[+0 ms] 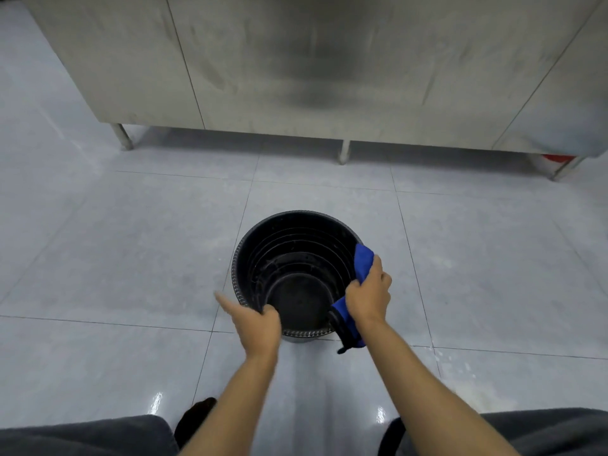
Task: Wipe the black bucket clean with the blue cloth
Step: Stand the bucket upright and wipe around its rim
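Note:
The black bucket (296, 258) stands upright on the tiled floor, its ribbed inside facing me. My left hand (255, 319) grips the near-left rim, with the thumb stretched out to the left. My right hand (370, 291) is closed on the blue cloth (363, 258) and presses it over the right rim. One end of the cloth pokes up past my fingers. Its dark-edged other end (348, 330) hangs down outside the bucket's near-right wall.
A stainless steel cabinet (329, 67) on short legs runs across the back, with a gap beneath it. Something red (557, 158) shows under its right end. Pale floor tiles (131, 258) surround the bucket. My knees (82, 436) fill the bottom corners.

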